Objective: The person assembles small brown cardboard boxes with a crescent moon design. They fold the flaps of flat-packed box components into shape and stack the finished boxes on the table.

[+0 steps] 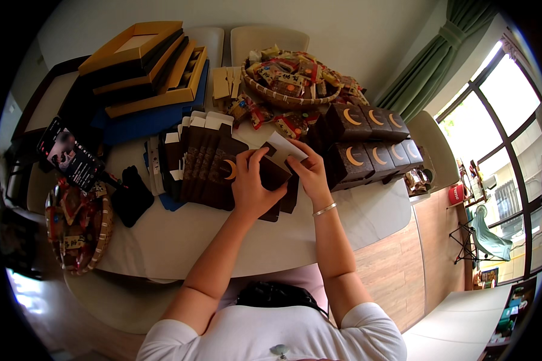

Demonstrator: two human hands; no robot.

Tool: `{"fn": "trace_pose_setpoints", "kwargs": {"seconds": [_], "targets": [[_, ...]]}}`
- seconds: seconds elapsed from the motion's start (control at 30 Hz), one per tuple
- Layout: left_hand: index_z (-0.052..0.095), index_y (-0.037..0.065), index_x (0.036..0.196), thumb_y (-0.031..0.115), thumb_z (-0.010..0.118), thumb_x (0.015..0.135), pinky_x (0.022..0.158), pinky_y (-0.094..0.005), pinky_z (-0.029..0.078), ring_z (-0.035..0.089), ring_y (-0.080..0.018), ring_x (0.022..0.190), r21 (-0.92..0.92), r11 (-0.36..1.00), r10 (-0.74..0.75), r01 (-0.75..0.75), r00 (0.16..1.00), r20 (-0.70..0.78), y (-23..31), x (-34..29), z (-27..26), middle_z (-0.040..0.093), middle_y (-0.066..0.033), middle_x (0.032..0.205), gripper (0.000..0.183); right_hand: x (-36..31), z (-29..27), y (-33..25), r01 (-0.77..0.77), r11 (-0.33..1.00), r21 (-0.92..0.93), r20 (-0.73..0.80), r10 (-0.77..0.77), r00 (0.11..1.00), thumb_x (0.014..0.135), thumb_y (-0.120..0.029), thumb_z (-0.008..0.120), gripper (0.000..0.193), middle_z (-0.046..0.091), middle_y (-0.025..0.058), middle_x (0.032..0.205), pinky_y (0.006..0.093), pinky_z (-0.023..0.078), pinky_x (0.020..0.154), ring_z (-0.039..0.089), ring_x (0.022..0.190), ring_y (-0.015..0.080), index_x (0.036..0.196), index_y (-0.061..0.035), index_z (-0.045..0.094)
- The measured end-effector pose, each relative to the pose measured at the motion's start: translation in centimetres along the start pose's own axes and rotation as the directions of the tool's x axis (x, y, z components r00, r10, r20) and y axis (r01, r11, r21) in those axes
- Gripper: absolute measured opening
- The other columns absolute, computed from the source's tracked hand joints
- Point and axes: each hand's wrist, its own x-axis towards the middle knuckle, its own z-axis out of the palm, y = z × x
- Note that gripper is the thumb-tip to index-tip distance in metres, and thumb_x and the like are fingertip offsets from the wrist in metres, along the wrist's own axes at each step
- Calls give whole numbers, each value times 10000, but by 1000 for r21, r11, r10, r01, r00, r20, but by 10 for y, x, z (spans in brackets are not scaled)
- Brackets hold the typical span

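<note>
The dark brown box (273, 174) sits up between the person's two hands, above the desk (277, 248). The left hand's (253, 191) fingers are clamped on its left side; the right hand's (313, 175) pinch its pale flap (286, 148). Flattened cartons (200, 174) crowd close left, stacked boxes (372, 157) right; nearer, pale desktop runs to the rounded edge.

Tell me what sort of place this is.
Probably a dining area in a home: there's a marble-patterned table with a pale chair beyond it, and a tied-back green curtain beside a large window.
</note>
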Motion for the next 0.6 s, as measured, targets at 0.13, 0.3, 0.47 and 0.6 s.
{"fn": "trace_pose_setpoints", "kwargs": {"seconds": [0.13,0.3,0.47,0.6], "targets": [[415,139,1359,219,862,627,799,-395,558,562,-311,1097,13,1000,-1,1,1000,0,-1,-1,1,423,-134,1249,861,-2,7,-3,-6,1000,13,19,6,1000,978,-73,589,352,641,45,1200,225,472,901,584,1063,86,1320,8,571],[411,140,1363,231,864,627,777,-408,572,575,-316,1082,69,998,-12,13,1000,-15,2,0,0,422,-131,1252,868,-2,8,1,-23,995,102,60,17,998,1026,-198,535,365,641,66,1216,249,463,940,586,1085,113,1320,15,577],[404,128,1365,231,864,625,735,-409,585,590,-318,1066,97,995,4,-1,1000,-30,1,-1,0,427,-131,1251,877,-2,17,-2,13,999,-38,30,-12,999,1040,-205,510,351,643,67,1214,249,463,936,585,1080,109,1289,25,602],[411,127,1365,225,866,620,724,-413,586,590,-320,1062,117,993,26,-22,999,-33,3,0,-1,439,-129,1248,878,-1,16,7,51,995,-81,-28,-53,998,1039,-175,515,327,668,52,1154,222,478,876,595,1019,84,1279,24,612]]}}
